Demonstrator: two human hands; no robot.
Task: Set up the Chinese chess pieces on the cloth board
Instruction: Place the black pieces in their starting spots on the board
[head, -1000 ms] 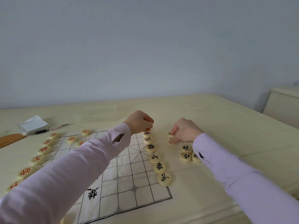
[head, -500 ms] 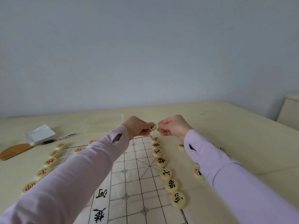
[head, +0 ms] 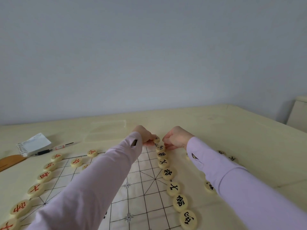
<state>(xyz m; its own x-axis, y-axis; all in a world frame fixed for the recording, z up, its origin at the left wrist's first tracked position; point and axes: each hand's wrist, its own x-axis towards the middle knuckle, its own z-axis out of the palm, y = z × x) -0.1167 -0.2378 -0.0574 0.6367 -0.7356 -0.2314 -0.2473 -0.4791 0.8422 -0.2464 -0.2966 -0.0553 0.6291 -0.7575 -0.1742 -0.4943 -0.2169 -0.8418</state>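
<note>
- Your right hand (head: 177, 137) has left the loose black pieces (head: 209, 186) on the table right of the cloth board (head: 142, 188). It has come across to the far end of the black row (head: 167, 173). Its fingers are curled, and I cannot tell whether they hold anything.
- Your left hand (head: 143, 134) was a closed fist over that far end a second ago. Now its fingertips pinch a black piece (head: 156, 139).
- Half a second ago that piece was up between both hands. Now it is down low, just beyond the row's farthest piece.
- Your head has moved in, so the board looks nearer.
</note>
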